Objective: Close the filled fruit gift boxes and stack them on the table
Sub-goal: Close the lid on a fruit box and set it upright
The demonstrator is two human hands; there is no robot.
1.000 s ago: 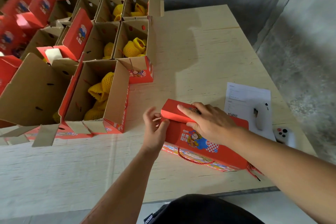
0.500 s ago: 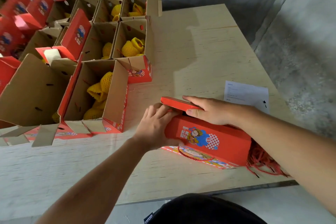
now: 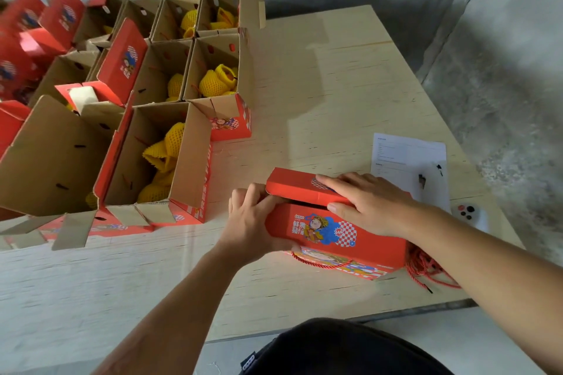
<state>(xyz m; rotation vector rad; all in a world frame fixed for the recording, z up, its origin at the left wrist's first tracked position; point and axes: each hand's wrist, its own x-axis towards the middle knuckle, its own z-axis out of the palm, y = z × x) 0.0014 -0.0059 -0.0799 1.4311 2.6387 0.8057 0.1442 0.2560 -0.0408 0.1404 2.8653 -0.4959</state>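
Observation:
A red fruit gift box (image 3: 341, 237) with a cartoon print lies on its side near the table's front edge. Its top lid flap (image 3: 295, 186) sits slightly ajar, with a dark gap beneath it. My left hand (image 3: 253, 222) grips the box's left end, fingers curled in at the gap under the lid. My right hand (image 3: 368, 204) lies flat on the lid with straight fingers, its thumb over the front edge. A red cord handle (image 3: 426, 268) trails from the box's right end.
Several open boxes (image 3: 158, 158) holding fruit in yellow foam netting fill the table's left side, flaps up. A printed sheet (image 3: 408, 152) and a white controller (image 3: 472, 216) lie to the right. Bare wooden tabletop (image 3: 320, 85) stretches behind the box.
My left hand went from touching the box's end to gripping it with fingers tucked under the lid. My right hand slid along the lid, which stays pressed low.

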